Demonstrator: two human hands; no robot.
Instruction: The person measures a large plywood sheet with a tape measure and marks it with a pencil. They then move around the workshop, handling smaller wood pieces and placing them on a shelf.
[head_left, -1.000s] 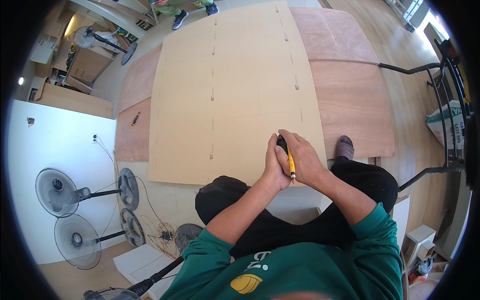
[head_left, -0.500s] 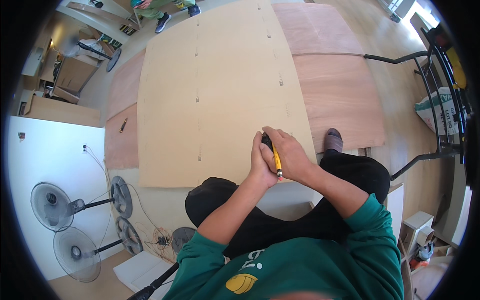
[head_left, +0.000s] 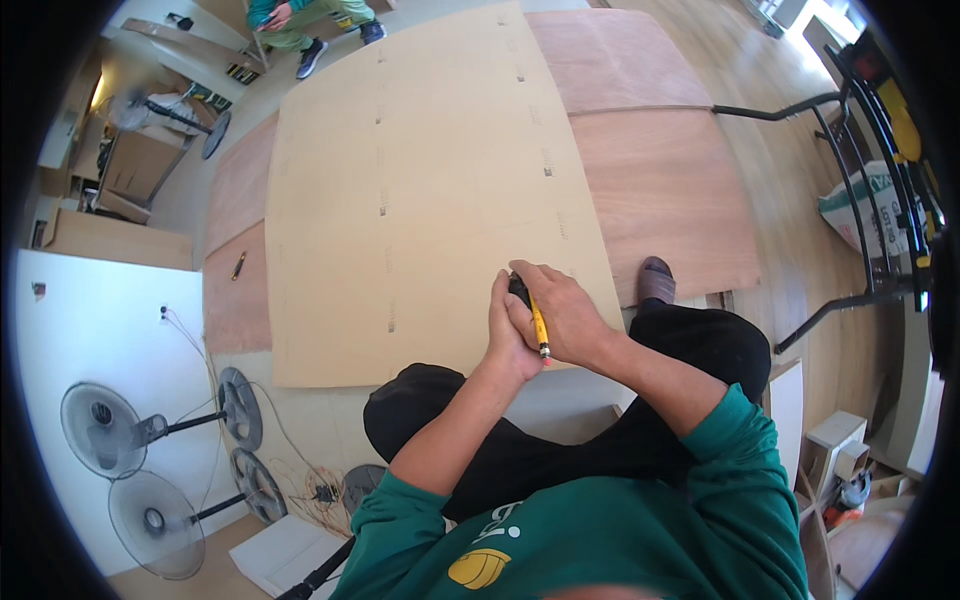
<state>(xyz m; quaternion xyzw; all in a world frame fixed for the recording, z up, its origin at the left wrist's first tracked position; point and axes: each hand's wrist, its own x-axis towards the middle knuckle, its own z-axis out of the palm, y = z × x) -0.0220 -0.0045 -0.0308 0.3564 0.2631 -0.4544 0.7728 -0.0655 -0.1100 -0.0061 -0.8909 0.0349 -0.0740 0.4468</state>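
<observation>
Over the near edge of a large tan board (head_left: 450, 230), my two hands are clasped together. A yellow pencil (head_left: 539, 322) lies between them along my right hand (head_left: 575, 312), its pink eraser end toward me. My left hand (head_left: 508, 340) is closed around a small black object (head_left: 518, 288) at the front of the clasp. Fingers cover most of that black object, so its kind cannot be made out. Both hands sit above the board, between my bent knees.
Reddish plywood sheets (head_left: 660, 200) flank the board; a utility knife (head_left: 238, 265) lies on the left one. Standing fans (head_left: 103, 430) and cables are at left. A black metal frame (head_left: 850, 180) stands right. Another person's shoes (head_left: 312, 58) show at the far edge.
The whole view has shifted slightly, so the board and hands appear a little further left. My hands keep the same clasp on the pencil and the black object.
</observation>
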